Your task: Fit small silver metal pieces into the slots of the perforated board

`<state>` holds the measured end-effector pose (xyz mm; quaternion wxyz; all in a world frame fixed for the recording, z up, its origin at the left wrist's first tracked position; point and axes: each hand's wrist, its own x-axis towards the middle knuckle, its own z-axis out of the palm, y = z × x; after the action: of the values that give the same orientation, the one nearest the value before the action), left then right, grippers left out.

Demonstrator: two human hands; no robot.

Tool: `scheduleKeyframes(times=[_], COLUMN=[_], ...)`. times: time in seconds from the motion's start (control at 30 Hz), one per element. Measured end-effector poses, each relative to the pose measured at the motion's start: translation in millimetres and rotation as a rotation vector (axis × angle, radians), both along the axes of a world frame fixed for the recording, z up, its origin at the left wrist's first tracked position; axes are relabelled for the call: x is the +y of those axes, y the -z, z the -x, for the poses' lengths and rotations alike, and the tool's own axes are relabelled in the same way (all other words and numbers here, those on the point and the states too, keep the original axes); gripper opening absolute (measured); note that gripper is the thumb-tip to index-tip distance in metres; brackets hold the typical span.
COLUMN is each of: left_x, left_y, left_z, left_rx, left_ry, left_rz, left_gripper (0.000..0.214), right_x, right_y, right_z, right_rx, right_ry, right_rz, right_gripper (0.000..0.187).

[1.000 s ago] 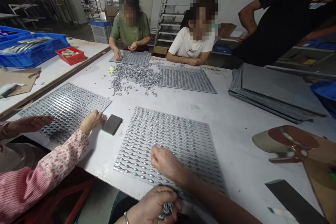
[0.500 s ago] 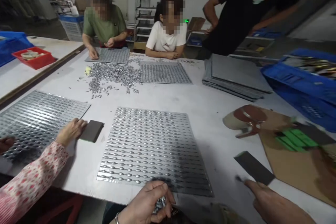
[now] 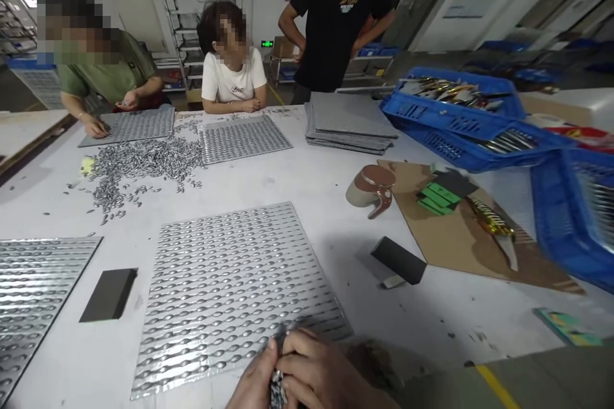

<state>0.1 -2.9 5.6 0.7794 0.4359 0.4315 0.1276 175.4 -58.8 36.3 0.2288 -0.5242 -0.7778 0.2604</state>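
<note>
My two hands meet at the near table edge, just below the grey dimpled tray (image 3: 235, 287) filled with small metal pieces. My left hand (image 3: 254, 383) is closed on a bunch of small metal pieces (image 3: 277, 390). My right hand (image 3: 321, 374) is curled beside it, fingers pinched at the same bunch. A dark sanding block (image 3: 398, 260) lies to the right of the tray, and another dark block (image 3: 109, 294) lies to its left.
A heap of loose metal pieces (image 3: 139, 163) lies mid-table. Two seated people work at trays (image 3: 242, 138) at the far side; a person in black stands behind. Stacked grey trays (image 3: 348, 121), blue crates (image 3: 455, 115), a tape dispenser (image 3: 371, 188) and cardboard (image 3: 460, 236) occupy the right.
The view has swung to the right. My right hand came back from the dark block on the right and joined my left hand at the bunch. The neighbour's hand has left the view.
</note>
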Motion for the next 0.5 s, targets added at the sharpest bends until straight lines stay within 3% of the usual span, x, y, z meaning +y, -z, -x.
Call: scheduleKeyframes(times=[0.1, 0.27, 0.5], left_x=[-4.4, -9.5, -10.6], left_y=[-1.8, -2.2, -0.9], left_z=[-4.1, -8.3, -7.4], left_rx=[0.048, -0.093, -0.142], left_ry=[-0.045, 0.040, 0.087], left_rz=[0.007, 0.155, 0.134], left_gripper=[0.073, 0.055, 0.050], right_x=[-0.8, -12.6, -27.7], right_y=[6.5, 13.4, 17.3], right_z=[-4.8, -7.0, -18.5], right_rx=[0.051, 0.315, 0.521], right_ry=[0.023, 0.293, 0.507], right_rz=[0.076, 0.208, 0.380], right_gripper=[0.021, 0.012, 0.011])
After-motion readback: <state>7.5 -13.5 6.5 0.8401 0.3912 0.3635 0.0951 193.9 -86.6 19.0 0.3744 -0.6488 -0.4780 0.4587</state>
